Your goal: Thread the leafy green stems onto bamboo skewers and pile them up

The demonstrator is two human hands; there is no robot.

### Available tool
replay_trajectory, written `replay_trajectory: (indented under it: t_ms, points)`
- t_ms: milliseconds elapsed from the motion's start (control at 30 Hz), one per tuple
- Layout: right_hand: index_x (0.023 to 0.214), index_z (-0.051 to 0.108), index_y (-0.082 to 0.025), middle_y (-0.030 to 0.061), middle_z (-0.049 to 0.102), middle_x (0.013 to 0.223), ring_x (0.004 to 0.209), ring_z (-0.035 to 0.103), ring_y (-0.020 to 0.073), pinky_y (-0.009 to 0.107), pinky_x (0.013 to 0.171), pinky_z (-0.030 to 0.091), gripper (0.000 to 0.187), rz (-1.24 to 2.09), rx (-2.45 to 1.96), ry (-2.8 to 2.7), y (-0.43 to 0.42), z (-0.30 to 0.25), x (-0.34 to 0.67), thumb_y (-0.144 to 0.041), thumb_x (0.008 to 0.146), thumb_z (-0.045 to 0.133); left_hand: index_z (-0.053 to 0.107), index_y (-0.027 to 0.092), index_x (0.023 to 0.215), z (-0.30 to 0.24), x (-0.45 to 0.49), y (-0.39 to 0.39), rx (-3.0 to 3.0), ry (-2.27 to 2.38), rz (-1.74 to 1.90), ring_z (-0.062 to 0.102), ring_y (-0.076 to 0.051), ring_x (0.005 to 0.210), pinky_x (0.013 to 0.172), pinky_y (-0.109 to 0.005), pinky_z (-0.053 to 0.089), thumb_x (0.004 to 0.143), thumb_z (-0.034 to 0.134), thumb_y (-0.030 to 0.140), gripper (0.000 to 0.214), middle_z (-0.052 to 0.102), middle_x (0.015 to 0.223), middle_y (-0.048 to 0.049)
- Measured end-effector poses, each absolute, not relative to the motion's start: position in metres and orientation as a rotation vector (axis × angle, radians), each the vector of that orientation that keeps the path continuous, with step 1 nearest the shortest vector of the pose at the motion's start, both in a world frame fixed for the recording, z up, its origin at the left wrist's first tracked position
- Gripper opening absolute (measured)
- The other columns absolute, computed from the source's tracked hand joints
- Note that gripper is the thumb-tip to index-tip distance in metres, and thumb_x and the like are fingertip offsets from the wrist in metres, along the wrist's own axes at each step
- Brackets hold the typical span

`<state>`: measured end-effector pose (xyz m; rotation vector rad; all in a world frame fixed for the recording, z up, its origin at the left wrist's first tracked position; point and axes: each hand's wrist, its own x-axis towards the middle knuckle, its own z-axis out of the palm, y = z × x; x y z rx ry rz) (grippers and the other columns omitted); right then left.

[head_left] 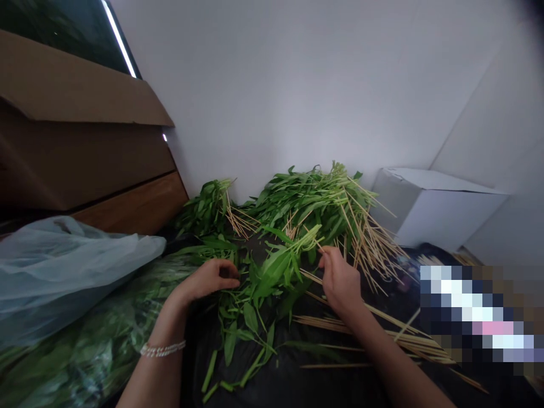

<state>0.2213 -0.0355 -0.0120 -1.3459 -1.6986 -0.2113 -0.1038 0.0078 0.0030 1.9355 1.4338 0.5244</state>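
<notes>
My right hand is closed in a pinch on a thin bamboo skewer. At the skewer's far end is a small bunch of leafy greens, with pale stems up and leaves hanging toward the left. My left hand is curled, thumb and fingertips close together, at the edge of loose leafy greens. What lies between those fingertips, if anything, I cannot make out. More bare skewers lie on the dark surface under and beside my right forearm.
Against the wall rests a large pile of skewered greens, with a smaller pile to its left. A white box stands at the right. Bagged greens, a plastic bag and a cardboard box fill the left side.
</notes>
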Motion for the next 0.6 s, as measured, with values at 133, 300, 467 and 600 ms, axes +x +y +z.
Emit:
replay_trajectory:
  t_ms: [133,300,467,600]
  points:
    - [0.102,0.054,-0.018,-0.0008,0.063,0.071,0.060,0.061,0.0137,0.024,0.059,0.037,0.026,-0.196,-1.332,-1.719,-0.036,-0.013,0.221,-0.024,0.098,0.029,0.073,0.019,0.076,0.006,-0.108,0.001,2.142,1.463,0.300,0.058,-0.020,0.072,0.066,-0.026,0.042,0.055,0.065,0.020,0.022,0.068,0.076,-0.0017]
    - [0.102,0.054,-0.018,-0.0005,0.063,0.071,0.059,0.060,0.0139,0.024,0.059,0.037,0.027,-0.180,-1.335,-1.720,-0.036,-0.013,0.220,-0.025,0.098,0.029,0.071,0.021,0.063,0.001,-0.107,0.005,2.220,1.541,0.241,0.059,-0.021,0.070,0.066,-0.027,0.040,0.057,0.062,0.018,0.011,0.067,0.068,-0.0015]
    - [0.101,0.055,-0.018,0.0000,0.064,0.073,0.062,0.061,0.0144,0.025,0.062,0.039,0.028,-0.169,-1.312,-1.733,-0.036,-0.014,0.218,-0.025,0.099,0.029,0.072,0.022,0.076,0.010,-0.093,0.005,2.135,1.538,0.734,0.062,-0.021,0.073,0.069,-0.027,0.042,0.072,0.060,0.028,0.014,0.071,0.076,-0.0019]
    - [0.102,0.056,-0.016,0.0016,0.066,0.074,0.062,0.062,0.0150,0.025,0.062,0.040,0.026,-0.187,-1.273,-1.777,-0.037,-0.016,0.214,-0.024,0.098,0.031,0.074,0.022,0.084,0.017,-0.071,0.001,1.933,1.486,1.062,0.063,-0.021,0.075,0.069,-0.027,0.044,0.071,0.068,0.033,0.018,0.073,0.079,-0.0032]
